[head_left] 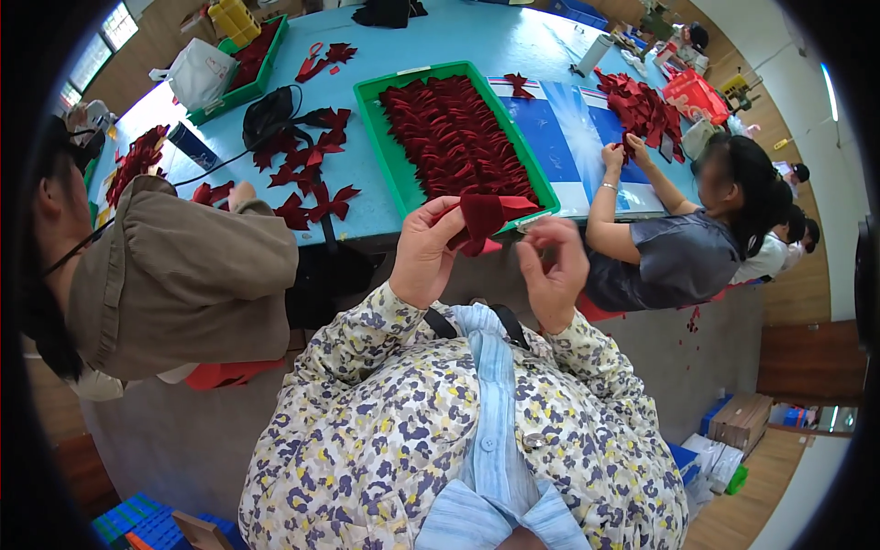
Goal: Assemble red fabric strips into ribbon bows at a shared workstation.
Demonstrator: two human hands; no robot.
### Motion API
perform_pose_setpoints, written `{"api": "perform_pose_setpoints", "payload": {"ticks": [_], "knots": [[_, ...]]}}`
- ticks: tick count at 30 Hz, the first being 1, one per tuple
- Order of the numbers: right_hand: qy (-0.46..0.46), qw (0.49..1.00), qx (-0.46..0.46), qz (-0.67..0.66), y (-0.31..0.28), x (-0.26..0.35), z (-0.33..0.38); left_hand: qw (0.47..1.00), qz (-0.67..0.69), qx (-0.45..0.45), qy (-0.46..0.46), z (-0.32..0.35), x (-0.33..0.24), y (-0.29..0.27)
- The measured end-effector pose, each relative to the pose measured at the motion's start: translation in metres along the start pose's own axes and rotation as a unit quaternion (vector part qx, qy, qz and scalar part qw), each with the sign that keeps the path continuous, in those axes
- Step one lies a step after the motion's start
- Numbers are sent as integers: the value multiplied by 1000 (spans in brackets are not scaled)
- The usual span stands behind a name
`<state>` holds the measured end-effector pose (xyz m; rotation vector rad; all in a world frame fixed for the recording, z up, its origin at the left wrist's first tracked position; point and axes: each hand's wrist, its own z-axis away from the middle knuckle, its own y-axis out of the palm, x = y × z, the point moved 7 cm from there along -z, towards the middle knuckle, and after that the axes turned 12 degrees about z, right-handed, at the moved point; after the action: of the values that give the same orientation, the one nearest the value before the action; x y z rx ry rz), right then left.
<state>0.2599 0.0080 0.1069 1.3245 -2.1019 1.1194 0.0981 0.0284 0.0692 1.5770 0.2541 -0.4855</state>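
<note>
My left hand (426, 252) is closed on a dark red velvet bow (483, 220), pinched between thumb and fingers above my lap. One end of the bow points right, toward my right hand (554, 270). That hand is raised just beside it, apart from the fabric, fingers curled in toward the thumb and slightly blurred. Whatever it pinches, if anything, is too small to make out. Right behind the bow, a green tray (390, 174) packed with rows of dark red bows (454, 137) sits at the edge of the blue table (376, 46).
At left, a person in a brown top (183, 275) sits by loose bows (312, 170), a black bag (268, 119) and a dark can (192, 147). On the right, another person (678, 238) handles red fabric over a blue-and-white board (564, 137). A bow pile (642, 103) lies beyond.
</note>
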Motion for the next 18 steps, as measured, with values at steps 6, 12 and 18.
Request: {"api": "perform_pose_setpoints", "payload": {"ticks": [6, 12, 18], "knots": [[-175, 976, 8, 128, -11, 36, -50, 1000, -14, 4, -25, -3, 6, -1], [7, 968, 244, -61, 14, 15, -51, 998, -44, 47, -8, 2, 4, -1], [320, 860, 239, -318, 36, -26, -25, 997, -51, 58, -12, 10, 13, -3]]}}
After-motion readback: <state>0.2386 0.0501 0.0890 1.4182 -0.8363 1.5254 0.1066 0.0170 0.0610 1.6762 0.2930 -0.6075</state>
